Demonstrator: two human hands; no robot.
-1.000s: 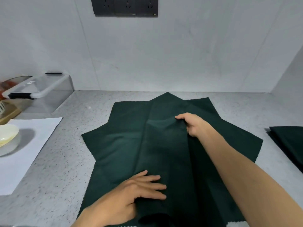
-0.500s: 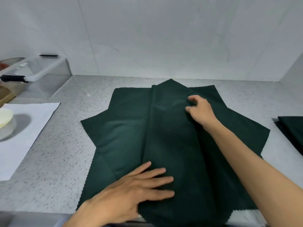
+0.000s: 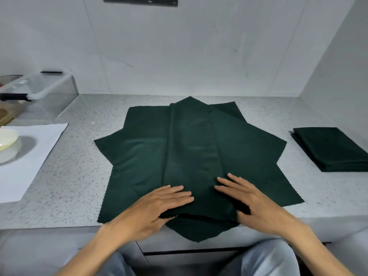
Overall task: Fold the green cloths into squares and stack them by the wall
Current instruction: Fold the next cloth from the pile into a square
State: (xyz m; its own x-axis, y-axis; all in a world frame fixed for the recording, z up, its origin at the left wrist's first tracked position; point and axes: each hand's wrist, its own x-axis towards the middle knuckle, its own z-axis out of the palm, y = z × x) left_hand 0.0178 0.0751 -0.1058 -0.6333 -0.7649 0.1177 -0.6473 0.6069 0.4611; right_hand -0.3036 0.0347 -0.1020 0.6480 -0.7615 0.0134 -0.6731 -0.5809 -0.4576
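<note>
Several dark green cloths (image 3: 254, 156) lie spread in an overlapping star-shaped pile on the speckled counter (image 3: 79, 176). On top lies one green cloth folded into a long strip (image 3: 191, 152) that runs from the wall toward me. My left hand (image 3: 159, 208) rests on the strip's near left corner, fingers on top and thumb tucked under the edge. My right hand (image 3: 253, 202) lies on the near right corner in the same way, its thumb hidden. A stack of folded green cloths (image 3: 330, 148) sits at the right, by the side wall.
A white paper sheet (image 3: 29, 156) with a pale bowl (image 3: 8, 144) on it lies at the left. A clear plastic box (image 3: 43, 94) stands at the back left. The pile's near point hangs over the counter's front edge (image 3: 59, 226).
My right hand has come back from the strip's far end to its near right corner. My left hand stays at the near left corner. The view has pulled back.
</note>
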